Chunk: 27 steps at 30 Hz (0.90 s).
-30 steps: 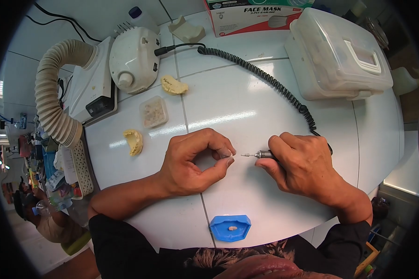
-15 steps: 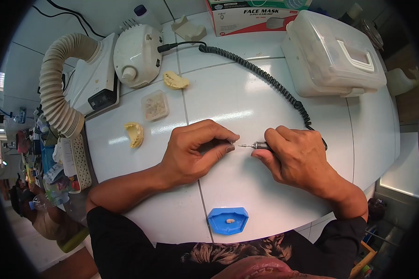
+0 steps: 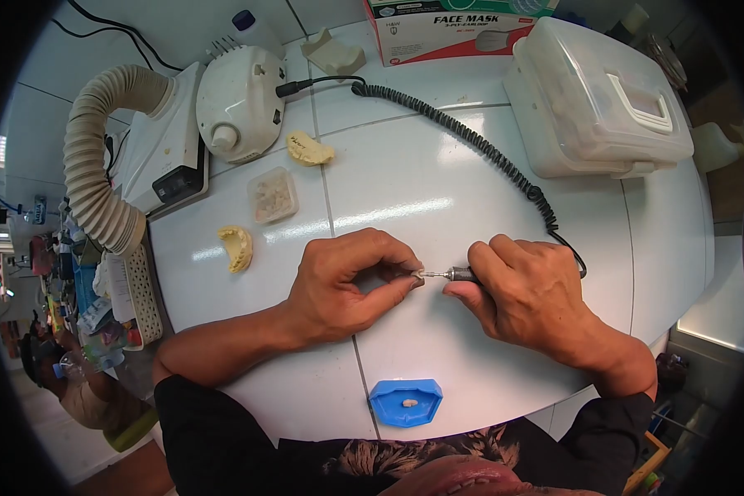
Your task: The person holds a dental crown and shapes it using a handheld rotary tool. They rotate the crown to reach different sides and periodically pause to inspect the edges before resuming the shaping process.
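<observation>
My left hand is closed in a pinch, thumb and fingertips holding a small pale piece that they mostly cover; its exact kind I cannot make out. Wrapped in the fingers of my right hand is a rotary handpiece with a thin metal bur pointing left. The bur's tip meets the pale piece, or lies right beside it. Below both hands sits a blue tray with a small tooth-like piece in it.
A coiled black cord runs to the white control unit. Left are a ribbed hose, a clear box of pale bits and yellowish dental casts. A mask box and lidded plastic case stand behind; another person is far left.
The bur and the pinched piece have come together, closing the small gap between them. Both hands sit slightly lower in view, as does most of the table with a small camera shift.
</observation>
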### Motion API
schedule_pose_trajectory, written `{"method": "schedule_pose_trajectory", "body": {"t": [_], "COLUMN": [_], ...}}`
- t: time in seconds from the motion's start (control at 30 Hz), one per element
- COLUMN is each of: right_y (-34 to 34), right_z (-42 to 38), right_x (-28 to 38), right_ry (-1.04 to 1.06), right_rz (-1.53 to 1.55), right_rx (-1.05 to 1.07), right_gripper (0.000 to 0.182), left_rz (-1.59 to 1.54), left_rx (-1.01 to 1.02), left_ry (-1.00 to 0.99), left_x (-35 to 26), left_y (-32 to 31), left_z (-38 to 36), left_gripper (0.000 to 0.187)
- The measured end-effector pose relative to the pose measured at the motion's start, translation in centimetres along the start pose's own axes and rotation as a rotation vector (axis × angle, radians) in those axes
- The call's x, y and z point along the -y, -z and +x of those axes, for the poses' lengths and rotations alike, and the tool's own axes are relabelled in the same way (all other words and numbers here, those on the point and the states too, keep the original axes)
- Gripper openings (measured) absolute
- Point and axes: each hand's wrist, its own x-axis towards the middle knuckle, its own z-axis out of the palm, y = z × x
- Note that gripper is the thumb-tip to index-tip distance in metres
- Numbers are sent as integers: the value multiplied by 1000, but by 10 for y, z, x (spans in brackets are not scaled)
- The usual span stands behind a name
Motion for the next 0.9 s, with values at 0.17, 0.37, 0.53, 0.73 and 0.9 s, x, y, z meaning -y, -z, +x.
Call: {"method": "schedule_pose_trajectory", "body": {"t": [0.17, 0.37, 0.53, 0.73, 0.9], "right_y": [0, 0, 0, 0, 0], "right_z": [0, 0, -1, -1, -1], "right_x": [-1, 0, 0, 1, 1], "right_ry": [5, 1, 9, 1, -11], "right_rz": [-5, 5, -2, -19, -19], "right_rx": [4, 5, 7, 11, 24], "right_gripper": [45, 45, 45, 44, 44], "left_rz": [45, 66, 72, 85, 97], "left_rx": [30, -14, 0, 28, 20], "left_ry": [-32, -29, -65, 3, -9], "left_x": [1, -4, 1, -4, -2], "left_y": [3, 1, 2, 2, 2], "left_z": [0, 2, 2, -1, 0], "left_gripper": [22, 21, 21, 21, 20]}}
